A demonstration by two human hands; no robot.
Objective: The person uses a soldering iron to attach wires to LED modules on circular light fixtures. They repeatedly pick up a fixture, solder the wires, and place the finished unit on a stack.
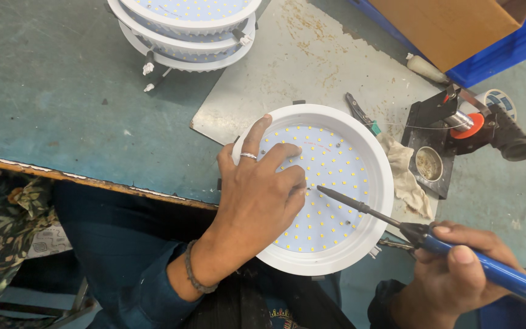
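So the left hand lay spread over the round white LED downlight panel with its yellow chip dots, fingers loosely splayed, fingertips pressing on the board and nothing gripped. The right hand was clenched round the blue-handled soldering iron, whose dark tip sat on the board just beside the left fingertips. That panel rested on a scuffed grey metal sheet at the bench edge.

bright, even overhead light, soft shadows under the hands, sharp focus throughout, slight wide-angle bending at the edges.
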